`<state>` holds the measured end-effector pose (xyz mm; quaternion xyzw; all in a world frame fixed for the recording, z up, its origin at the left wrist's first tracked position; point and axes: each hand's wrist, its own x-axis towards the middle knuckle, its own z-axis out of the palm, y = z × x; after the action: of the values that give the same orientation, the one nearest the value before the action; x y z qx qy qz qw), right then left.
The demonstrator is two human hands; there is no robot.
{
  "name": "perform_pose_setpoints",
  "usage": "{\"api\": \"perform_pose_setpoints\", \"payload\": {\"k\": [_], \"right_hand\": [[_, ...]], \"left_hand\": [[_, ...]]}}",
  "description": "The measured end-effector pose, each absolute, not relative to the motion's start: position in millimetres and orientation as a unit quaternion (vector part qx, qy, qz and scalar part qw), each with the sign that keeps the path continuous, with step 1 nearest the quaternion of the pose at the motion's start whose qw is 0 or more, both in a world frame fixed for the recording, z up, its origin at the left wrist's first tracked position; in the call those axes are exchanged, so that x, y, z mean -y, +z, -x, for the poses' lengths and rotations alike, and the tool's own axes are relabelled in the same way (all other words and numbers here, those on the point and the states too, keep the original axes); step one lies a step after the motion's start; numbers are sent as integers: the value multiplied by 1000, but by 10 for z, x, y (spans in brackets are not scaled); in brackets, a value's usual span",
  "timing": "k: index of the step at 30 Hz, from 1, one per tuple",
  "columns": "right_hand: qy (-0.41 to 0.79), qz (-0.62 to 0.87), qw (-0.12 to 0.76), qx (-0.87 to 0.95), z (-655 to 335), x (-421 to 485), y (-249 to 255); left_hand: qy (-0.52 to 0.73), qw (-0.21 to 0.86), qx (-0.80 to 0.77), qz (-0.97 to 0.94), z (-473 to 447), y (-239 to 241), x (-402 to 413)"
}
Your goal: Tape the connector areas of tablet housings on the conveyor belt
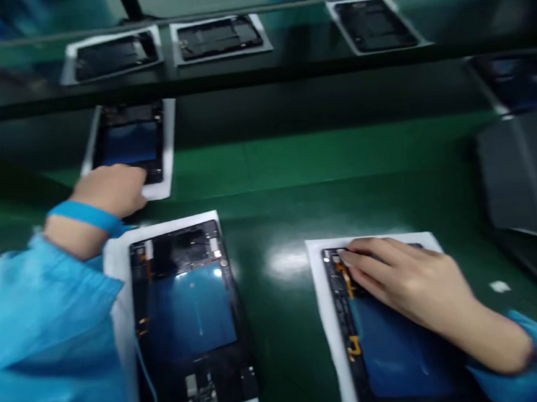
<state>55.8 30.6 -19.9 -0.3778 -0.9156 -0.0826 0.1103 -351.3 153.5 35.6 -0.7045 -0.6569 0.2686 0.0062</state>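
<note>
My left hand point(110, 192), a blue band at its wrist, is curled at the near edge of an opened tablet point(130, 144) on white sheeting at the back left. Its fingertips are hidden, so its hold on the tablet or sheet is unclear. My right hand point(409, 276) lies over another opened tablet point(396, 352) at the right. Its fingers are drawn together at the upper left corner, near orange flex cables point(348, 281); anything between them is too small to make out. A third opened tablet point(191, 312), with a blue panel and thin cable, lies below my left hand.
Several more opened tablets on white sheets, such as one tablet point(218, 36), rest on a raised shelf point(293, 44) across the back. A dark grey panel point(521, 169) stands at the right. A small white scrap point(499, 286) lies on the green bench point(280, 349).
</note>
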Motion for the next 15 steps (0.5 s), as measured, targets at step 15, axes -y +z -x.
{"api": "perform_pose_setpoints", "payload": {"k": [15], "right_hand": [[-79, 360, 4, 930, -636, -132, -156]], "left_hand": [[157, 35, 630, 759, 3226, 508, -1433]]}}
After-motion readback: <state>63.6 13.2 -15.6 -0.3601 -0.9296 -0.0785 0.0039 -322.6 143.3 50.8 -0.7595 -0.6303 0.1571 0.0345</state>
